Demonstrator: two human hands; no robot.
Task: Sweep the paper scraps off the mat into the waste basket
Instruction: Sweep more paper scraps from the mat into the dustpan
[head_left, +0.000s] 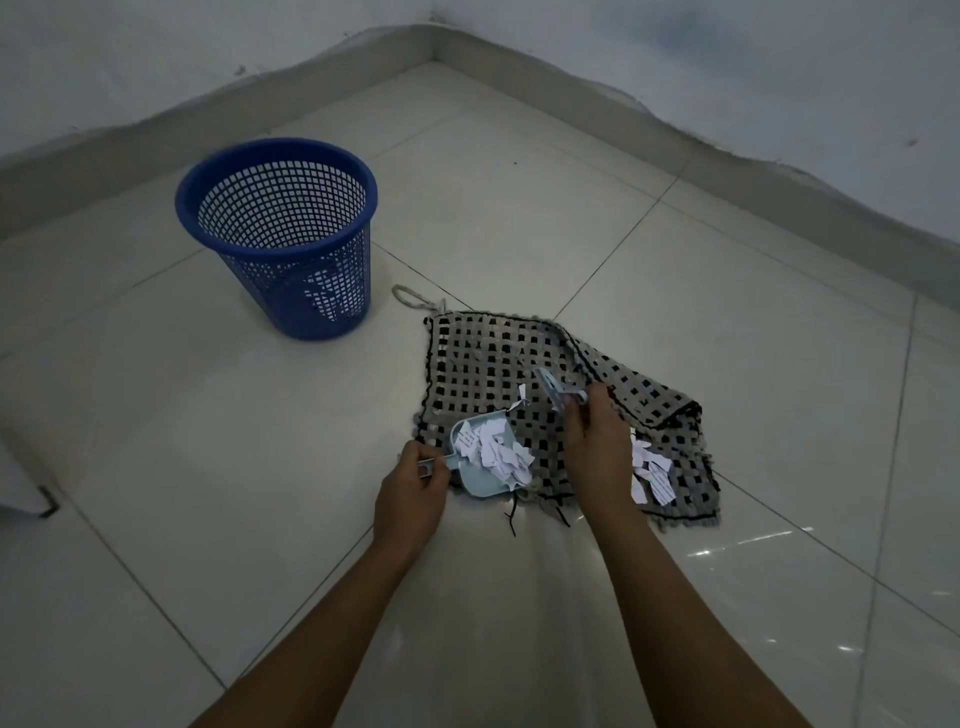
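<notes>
mid-sweep: left hand (410, 493) grips dustpan (480, 470) handle, half loaded; right hand (592, 441) grips small brush (553, 389). paper scraps (649, 475) remain on woven mat (498, 358). next: brush those in, tip into blue waste basket (280, 228).

woven cloth mat (498, 358), glossy tiled floor (727, 597)

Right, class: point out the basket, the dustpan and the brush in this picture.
basket (291, 304): head view, on its blue mesh wall.
dustpan (475, 480): head view, on the bare pale pan near its handle.
brush (551, 388): head view, on its pale head above the right hand.
</notes>
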